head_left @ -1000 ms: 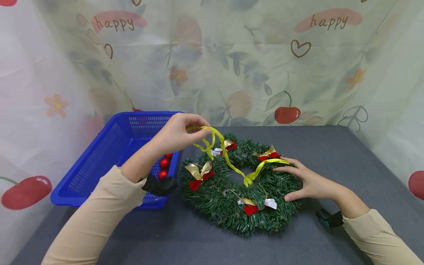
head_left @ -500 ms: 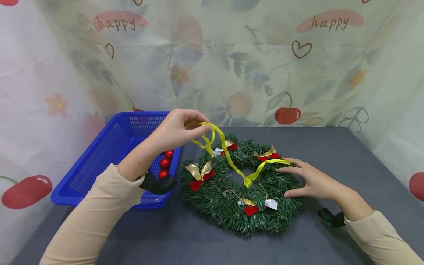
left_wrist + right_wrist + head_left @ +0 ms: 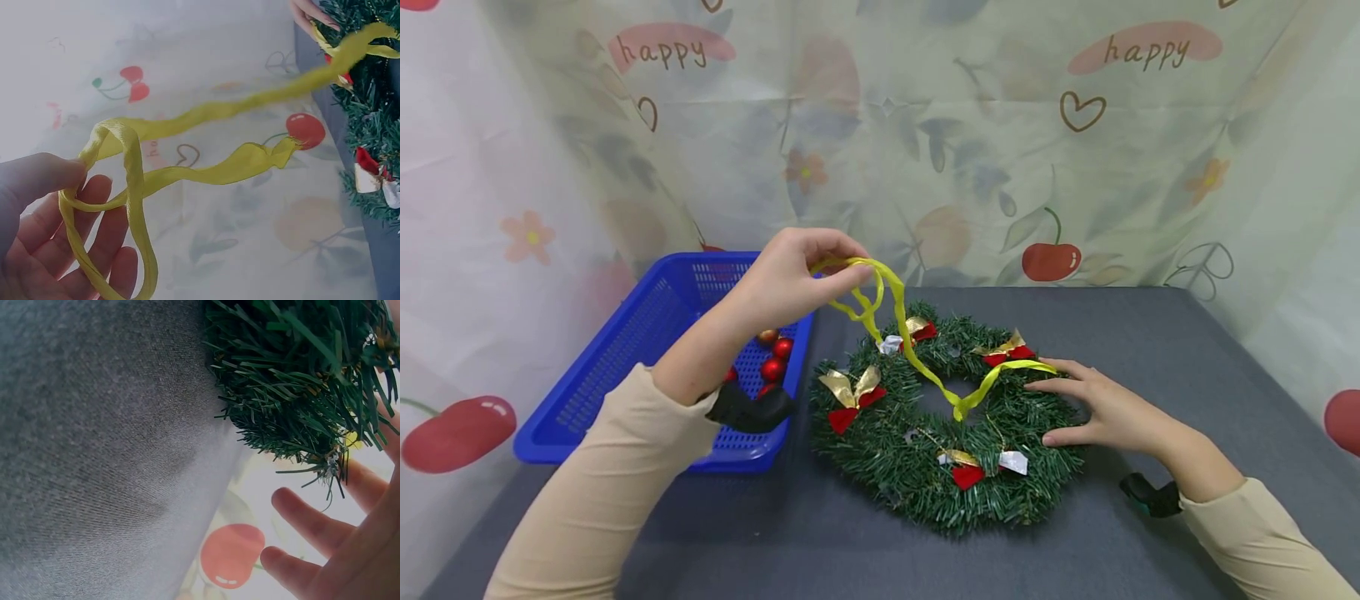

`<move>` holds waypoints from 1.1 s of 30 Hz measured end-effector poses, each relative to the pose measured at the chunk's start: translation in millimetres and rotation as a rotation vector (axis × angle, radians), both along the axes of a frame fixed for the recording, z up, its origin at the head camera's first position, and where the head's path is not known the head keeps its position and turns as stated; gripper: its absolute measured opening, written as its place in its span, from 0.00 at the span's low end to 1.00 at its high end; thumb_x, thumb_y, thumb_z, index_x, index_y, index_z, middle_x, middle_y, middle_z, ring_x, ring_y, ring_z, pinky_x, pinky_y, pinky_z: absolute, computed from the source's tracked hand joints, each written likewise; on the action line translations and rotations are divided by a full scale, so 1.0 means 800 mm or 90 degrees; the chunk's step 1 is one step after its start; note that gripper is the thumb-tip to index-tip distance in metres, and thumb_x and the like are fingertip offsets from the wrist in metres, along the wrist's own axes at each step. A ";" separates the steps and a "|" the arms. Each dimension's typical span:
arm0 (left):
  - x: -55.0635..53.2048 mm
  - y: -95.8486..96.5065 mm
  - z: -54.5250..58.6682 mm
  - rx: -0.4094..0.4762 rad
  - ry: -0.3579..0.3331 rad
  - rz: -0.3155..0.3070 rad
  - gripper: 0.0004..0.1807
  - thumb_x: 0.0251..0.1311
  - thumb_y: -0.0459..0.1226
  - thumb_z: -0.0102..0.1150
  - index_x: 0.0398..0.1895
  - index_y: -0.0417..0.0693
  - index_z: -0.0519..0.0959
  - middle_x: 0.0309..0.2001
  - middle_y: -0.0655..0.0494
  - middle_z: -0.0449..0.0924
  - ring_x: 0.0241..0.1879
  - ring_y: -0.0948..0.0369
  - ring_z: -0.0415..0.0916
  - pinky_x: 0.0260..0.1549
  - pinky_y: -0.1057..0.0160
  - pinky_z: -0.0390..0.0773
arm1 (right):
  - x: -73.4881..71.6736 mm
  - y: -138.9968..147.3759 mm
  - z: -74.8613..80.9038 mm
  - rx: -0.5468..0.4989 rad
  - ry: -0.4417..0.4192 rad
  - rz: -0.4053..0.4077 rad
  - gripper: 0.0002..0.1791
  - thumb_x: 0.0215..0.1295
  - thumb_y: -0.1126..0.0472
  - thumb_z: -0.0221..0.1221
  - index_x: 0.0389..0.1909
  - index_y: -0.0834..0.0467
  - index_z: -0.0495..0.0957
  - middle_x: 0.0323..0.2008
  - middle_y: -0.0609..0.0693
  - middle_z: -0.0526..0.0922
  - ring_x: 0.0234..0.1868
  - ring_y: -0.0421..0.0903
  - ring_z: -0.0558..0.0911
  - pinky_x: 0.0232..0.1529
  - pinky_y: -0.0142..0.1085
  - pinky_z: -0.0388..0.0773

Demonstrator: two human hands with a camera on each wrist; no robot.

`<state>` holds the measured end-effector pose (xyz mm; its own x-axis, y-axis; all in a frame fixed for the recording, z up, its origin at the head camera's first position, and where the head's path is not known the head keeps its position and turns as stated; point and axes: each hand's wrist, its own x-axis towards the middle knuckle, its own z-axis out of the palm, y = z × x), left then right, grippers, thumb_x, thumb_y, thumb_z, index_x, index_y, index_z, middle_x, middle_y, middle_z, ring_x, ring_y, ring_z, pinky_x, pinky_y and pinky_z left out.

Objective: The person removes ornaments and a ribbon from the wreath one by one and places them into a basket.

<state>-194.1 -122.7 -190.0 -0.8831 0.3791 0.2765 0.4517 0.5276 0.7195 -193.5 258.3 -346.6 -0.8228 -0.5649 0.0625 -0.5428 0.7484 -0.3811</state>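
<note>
A green wreath (image 3: 887, 467) lies flat on the grey table, trimmed with gold, red and white bows (image 3: 850, 392). My left hand (image 3: 805, 271) is raised above the wreath's far left side and pinches a looped yellow ribbon (image 3: 901, 321) between thumb and fingers. In the left wrist view the ribbon (image 3: 219, 169) forms a loop at the fingertips, with one loose tail. Its other length dips to the wreath's centre and rises toward the right. My right hand (image 3: 1108, 412) rests at the wreath's right edge, fingers spread and fairly straight, close to that ribbon end.
A blue plastic basket (image 3: 572, 400) stands left of the wreath, partly behind my left arm. Inside are several shiny red balls (image 3: 772, 369) and a gold one (image 3: 767, 337). A printed curtain (image 3: 880, 150) closes off the back and sides of the table.
My left hand has moved up and to the left, drawing the ribbon higher. More balls in the basket have come into sight. The right hand and the wreath stay about where they were.
</note>
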 end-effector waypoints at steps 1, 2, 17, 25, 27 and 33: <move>0.000 -0.001 0.001 0.002 0.006 0.005 0.10 0.61 0.39 0.57 0.43 0.46 0.82 0.42 0.50 0.83 0.43 0.59 0.81 0.40 0.63 0.79 | 0.000 0.000 -0.001 -0.002 -0.001 0.000 0.35 0.49 0.38 0.64 0.59 0.47 0.73 0.67 0.61 0.60 0.64 0.66 0.63 0.52 0.63 0.67; 0.001 -0.001 0.003 0.003 0.010 0.008 0.11 0.61 0.39 0.57 0.43 0.46 0.81 0.42 0.50 0.83 0.42 0.59 0.81 0.40 0.64 0.79 | 0.000 0.000 -0.001 -0.005 -0.002 0.001 0.35 0.49 0.38 0.64 0.59 0.48 0.73 0.67 0.61 0.60 0.64 0.66 0.63 0.52 0.62 0.67; 0.004 -0.015 0.013 0.152 0.109 0.051 0.12 0.61 0.37 0.57 0.42 0.37 0.80 0.35 0.59 0.82 0.34 0.70 0.80 0.37 0.75 0.77 | 0.000 -0.001 -0.002 -0.018 -0.015 -0.001 0.35 0.50 0.39 0.64 0.59 0.49 0.73 0.67 0.63 0.58 0.64 0.66 0.63 0.52 0.62 0.68; 0.006 -0.028 0.019 0.321 0.162 0.068 0.06 0.61 0.33 0.56 0.38 0.39 0.78 0.27 0.71 0.81 0.32 0.68 0.80 0.40 0.74 0.78 | -0.001 0.000 -0.003 -0.023 -0.014 0.000 0.35 0.50 0.39 0.64 0.59 0.48 0.73 0.67 0.62 0.58 0.64 0.66 0.63 0.52 0.62 0.68; 0.006 -0.031 0.020 0.373 0.169 0.060 0.04 0.61 0.32 0.56 0.36 0.42 0.79 0.27 0.68 0.82 0.30 0.67 0.79 0.39 0.74 0.78 | -0.001 0.001 -0.004 -0.024 -0.014 0.001 0.35 0.50 0.40 0.64 0.59 0.49 0.73 0.67 0.62 0.58 0.64 0.66 0.64 0.52 0.62 0.68; 0.006 -0.045 0.024 0.462 0.192 0.078 0.02 0.60 0.32 0.57 0.33 0.46 0.79 0.27 0.62 0.83 0.28 0.64 0.79 0.38 0.72 0.79 | -0.001 0.000 -0.005 -0.022 -0.016 0.001 0.35 0.50 0.39 0.64 0.59 0.48 0.72 0.67 0.62 0.58 0.64 0.66 0.64 0.52 0.61 0.69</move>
<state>-189.0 -158.8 -170.6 -0.7548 -0.0825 0.6508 0.6506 0.0326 0.7587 -194.1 258.5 -350.2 -0.8234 -0.5641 0.0612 -0.5337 0.7334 -0.4211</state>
